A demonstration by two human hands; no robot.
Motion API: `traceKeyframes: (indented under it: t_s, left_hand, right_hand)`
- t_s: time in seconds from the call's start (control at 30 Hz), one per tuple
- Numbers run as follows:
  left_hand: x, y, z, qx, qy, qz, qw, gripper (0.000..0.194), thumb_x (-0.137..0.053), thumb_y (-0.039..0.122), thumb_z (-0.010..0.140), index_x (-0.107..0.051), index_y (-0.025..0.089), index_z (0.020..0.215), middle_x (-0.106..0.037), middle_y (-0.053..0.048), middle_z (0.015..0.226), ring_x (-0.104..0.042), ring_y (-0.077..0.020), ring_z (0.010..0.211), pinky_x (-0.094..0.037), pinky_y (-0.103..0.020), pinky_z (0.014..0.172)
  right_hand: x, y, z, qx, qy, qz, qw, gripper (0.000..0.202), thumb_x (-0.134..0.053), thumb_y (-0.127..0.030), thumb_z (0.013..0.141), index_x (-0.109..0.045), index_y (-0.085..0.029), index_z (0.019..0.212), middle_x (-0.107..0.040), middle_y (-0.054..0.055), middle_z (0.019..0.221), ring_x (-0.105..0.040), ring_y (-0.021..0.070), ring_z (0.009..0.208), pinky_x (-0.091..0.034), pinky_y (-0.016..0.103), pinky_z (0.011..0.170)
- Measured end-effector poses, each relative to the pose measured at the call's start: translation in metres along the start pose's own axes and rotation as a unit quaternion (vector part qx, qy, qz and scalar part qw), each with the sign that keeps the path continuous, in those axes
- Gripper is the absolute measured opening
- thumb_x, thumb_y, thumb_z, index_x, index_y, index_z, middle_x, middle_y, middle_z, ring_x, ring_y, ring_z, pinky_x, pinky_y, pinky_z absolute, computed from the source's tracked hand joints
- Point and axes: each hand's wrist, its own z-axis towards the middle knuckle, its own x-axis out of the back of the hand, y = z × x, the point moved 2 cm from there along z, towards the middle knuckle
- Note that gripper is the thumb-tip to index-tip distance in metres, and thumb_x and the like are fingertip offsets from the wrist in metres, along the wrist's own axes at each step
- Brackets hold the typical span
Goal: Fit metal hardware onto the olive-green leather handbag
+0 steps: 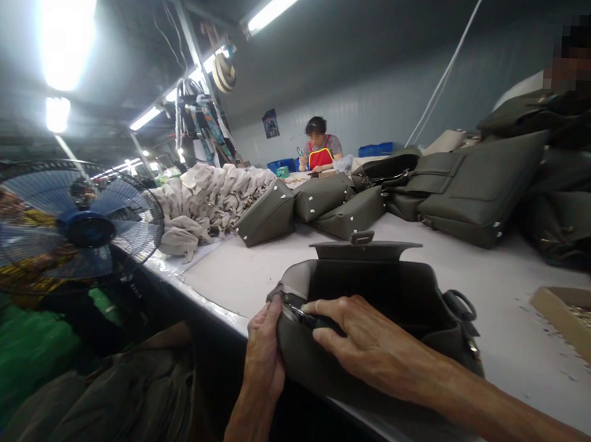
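Note:
A dark grey-green handbag (307, 363) stands at the table's near edge, its top open and its flap (366, 251) folded up at the back. My left hand (266, 352) grips the bag's left corner, with the thumb on top by the strap end. Reaching across the bag's front, my right hand (373, 342) has its thumb and index finger closed round a small shiny metal and black piece (297, 312) at that corner. What exactly this piece is, I cannot make out. A rounded handle or strap loop (463, 304) shows on the bag's right side.
Several similar bags (270, 213) lie behind, with more piled at the right (488, 186). Light fabric pieces (211, 196) are heaped back left. A cardboard tray (550, 306) holds small metal parts. A fan (87, 228) stands left. Two people are across the table.

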Motion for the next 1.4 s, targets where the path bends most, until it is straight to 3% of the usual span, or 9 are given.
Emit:
traceKeyframes:
  t_s: [0.13, 0.27, 0.37, 0.47, 0.67, 0.77, 0.97, 1.17, 1.4]
  left_hand:
    - [-0.001, -0.002, 0.000, -0.010, 0.015, -0.014, 1.000, 0.047, -0.084, 0.045, 0.059, -0.066, 0.012, 0.087, -0.065, -0.003, 0.074, -0.057, -0.0113, 0.063, -0.050, -0.019, 0.058]
    - [-0.003, -0.001, 0.000, -0.008, 0.022, -0.042, 0.999, 0.043, -0.087, 0.038, 0.056, -0.065, 0.012, 0.083, -0.065, -0.003, 0.074, -0.059, -0.0112, 0.064, -0.051, -0.018, 0.059]
    - [-0.004, -0.001, 0.002, 0.000, 0.020, -0.061, 0.998, 0.035, -0.083, 0.033, 0.062, -0.064, 0.013, 0.083, -0.063, -0.002, 0.074, -0.058, -0.0106, 0.064, -0.051, -0.018, 0.060]
    - [-0.001, -0.004, 0.005, 0.008, 0.025, -0.069, 0.997, 0.026, -0.078, 0.030, 0.069, -0.063, 0.014, 0.083, -0.061, 0.000, 0.073, -0.056, -0.0099, 0.062, -0.050, -0.019, 0.057]
    - [0.002, -0.006, 0.007, 0.016, 0.025, -0.045, 0.999, 0.034, -0.081, 0.035, 0.061, -0.058, 0.015, 0.076, -0.055, 0.003, 0.065, -0.052, -0.0100, 0.055, -0.044, -0.020, 0.049]
    - [-0.001, -0.004, 0.005, 0.001, 0.028, -0.023, 0.999, 0.039, -0.083, 0.039, 0.057, -0.056, 0.015, 0.073, -0.053, 0.004, 0.061, -0.050, -0.0093, 0.052, -0.042, -0.020, 0.048]
    - [-0.005, -0.003, 0.005, -0.033, 0.027, 0.027, 0.999, 0.048, -0.086, 0.041, 0.053, -0.060, 0.014, 0.083, -0.057, 0.004, 0.062, -0.053, -0.0102, 0.055, -0.043, -0.019, 0.051]
    - [-0.006, 0.003, 0.002, -0.058, -0.029, 0.047, 0.997, 0.046, -0.083, 0.043, 0.060, -0.062, 0.013, 0.087, -0.061, 0.002, 0.065, -0.055, -0.0094, 0.056, -0.044, -0.018, 0.055]
    - [-0.003, 0.004, 0.002, -0.050, -0.062, 0.043, 0.996, 0.044, -0.082, 0.041, 0.062, -0.065, 0.013, 0.090, -0.065, -0.002, 0.069, -0.058, -0.0110, 0.055, -0.044, -0.018, 0.053]
  right_hand:
    - [-0.012, -0.002, 0.002, 0.003, 0.028, -0.042, 0.999, 0.031, -0.060, -0.010, 0.095, -0.060, -0.015, 0.126, -0.061, 0.008, 0.106, -0.054, 0.0253, 0.104, -0.043, 0.037, 0.096]
    - [-0.029, -0.005, 0.002, 0.045, 0.040, -0.192, 0.980, 0.043, -0.060, -0.009, 0.091, -0.053, -0.015, 0.133, -0.060, 0.009, 0.102, -0.061, 0.0269, 0.086, -0.053, 0.039, 0.078]
    - [-0.037, -0.010, -0.001, 0.099, 0.056, -0.338, 0.934, 0.056, -0.058, -0.001, 0.085, -0.044, -0.007, 0.139, -0.058, 0.015, 0.100, -0.060, 0.0276, 0.076, -0.055, 0.038, 0.064]
    - [-0.042, -0.015, -0.003, 0.148, 0.069, -0.436, 0.885, 0.046, -0.054, 0.001, 0.083, -0.051, 0.001, 0.128, -0.057, 0.016, 0.088, -0.058, 0.0278, 0.071, -0.052, 0.034, 0.055]
    - [-0.053, -0.021, -0.004, 0.188, 0.102, -0.567, 0.795, 0.027, -0.039, -0.007, 0.088, -0.060, 0.001, 0.103, -0.052, 0.017, 0.074, -0.049, 0.0261, 0.058, -0.042, 0.033, 0.044]
    - [-0.060, -0.021, -0.005, 0.182, 0.121, -0.591, 0.777, 0.028, -0.038, -0.012, 0.089, -0.061, -0.001, 0.100, -0.051, 0.015, 0.071, -0.047, 0.0265, 0.056, -0.041, 0.034, 0.043]
    - [-0.054, -0.029, -0.007, 0.146, 0.107, -0.554, 0.813, 0.030, -0.043, -0.008, 0.088, -0.058, 0.002, 0.112, -0.051, 0.013, 0.073, -0.049, 0.0253, 0.058, -0.044, 0.033, 0.045]
    - [-0.017, -0.020, -0.001, 0.093, 0.053, -0.332, 0.937, 0.028, -0.058, -0.004, 0.087, -0.062, -0.014, 0.113, -0.061, 0.009, 0.087, -0.060, 0.0247, 0.071, -0.046, 0.030, 0.059]
    - [0.010, 0.000, 0.002, 0.088, 0.033, -0.236, 0.967, 0.029, -0.063, -0.015, 0.093, -0.060, -0.019, 0.122, -0.063, 0.006, 0.100, -0.060, 0.0242, 0.090, -0.044, 0.031, 0.074]
